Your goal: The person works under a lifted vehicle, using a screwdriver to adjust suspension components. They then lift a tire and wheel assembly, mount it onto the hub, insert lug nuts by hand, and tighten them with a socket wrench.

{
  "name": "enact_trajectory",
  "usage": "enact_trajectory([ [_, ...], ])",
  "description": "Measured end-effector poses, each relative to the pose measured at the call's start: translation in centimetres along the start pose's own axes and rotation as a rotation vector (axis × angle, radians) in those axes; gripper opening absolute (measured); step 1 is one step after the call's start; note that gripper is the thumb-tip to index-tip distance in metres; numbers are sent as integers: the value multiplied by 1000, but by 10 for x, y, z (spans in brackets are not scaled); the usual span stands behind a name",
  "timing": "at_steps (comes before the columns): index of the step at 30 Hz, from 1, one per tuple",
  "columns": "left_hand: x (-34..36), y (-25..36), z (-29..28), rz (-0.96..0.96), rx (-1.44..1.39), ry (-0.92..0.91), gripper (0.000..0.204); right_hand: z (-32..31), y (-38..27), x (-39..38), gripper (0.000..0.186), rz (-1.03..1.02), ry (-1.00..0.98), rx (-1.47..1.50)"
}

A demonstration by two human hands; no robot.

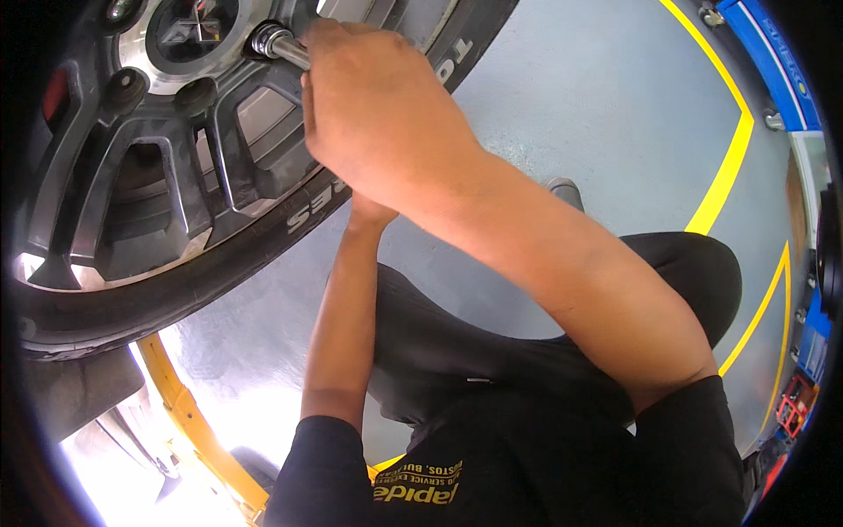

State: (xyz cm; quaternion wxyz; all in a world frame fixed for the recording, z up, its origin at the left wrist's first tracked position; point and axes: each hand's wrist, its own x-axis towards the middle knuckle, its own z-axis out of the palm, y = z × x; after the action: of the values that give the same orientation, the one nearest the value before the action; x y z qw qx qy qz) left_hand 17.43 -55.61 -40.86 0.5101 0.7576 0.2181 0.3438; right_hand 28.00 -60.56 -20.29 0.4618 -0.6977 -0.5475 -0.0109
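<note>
A dark grey alloy wheel (161, 145) with a black tyre (167, 303) stands upright at the upper left. A chrome socket wrench (286, 50) has its socket end at a lug hole beside the wheel's centre cap (193, 31). My right hand (382, 110) is closed around the wrench's shaft, close to the spokes. My left hand (373, 209) is behind and below the right one; only its wrist side shows and its fingers are hidden. What the left hand touches cannot be seen.
A yellow metal lift arm (189, 408) stands below the tyre at the lower left. Yellow lines (724, 171) mark the grey floor (606, 105). Blue equipment (773, 61) lines the right edge, with red items (795, 408) lower down. My bent legs (492, 351) are close below the arms.
</note>
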Motion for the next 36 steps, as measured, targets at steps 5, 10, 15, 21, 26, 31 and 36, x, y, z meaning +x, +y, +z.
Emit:
enact_trajectory([
  [5, 5, -10, 1, -59, 45, -16, 41, 3, -13, -3, 20, 34, 56, -74],
  [10, 17, -21, 0, -151, 82, -49, 43, 7, -16, 12, 20, 82, -35, -104],
  [15, 22, -30, -14, -233, 159, -136, 45, 12, -10, 29, 25, 383, 28, 358],
  [21, 14, -25, -17, 85, 566, -96, 39, -14, -12, 18, 46, 449, -279, 306],
  [26, 16, -20, -8, 12, 559, -43, 35, -19, -20, 11, 20, 139, -191, -166],
  [31, 23, -7, -4, -46, 594, -23, 31, -18, -21, 15, 15, 198, -216, -65],
  [36, 22, 8, -2, -186, 480, 29, 36, -17, -16, 26, 20, 1011, -293, 977],
])
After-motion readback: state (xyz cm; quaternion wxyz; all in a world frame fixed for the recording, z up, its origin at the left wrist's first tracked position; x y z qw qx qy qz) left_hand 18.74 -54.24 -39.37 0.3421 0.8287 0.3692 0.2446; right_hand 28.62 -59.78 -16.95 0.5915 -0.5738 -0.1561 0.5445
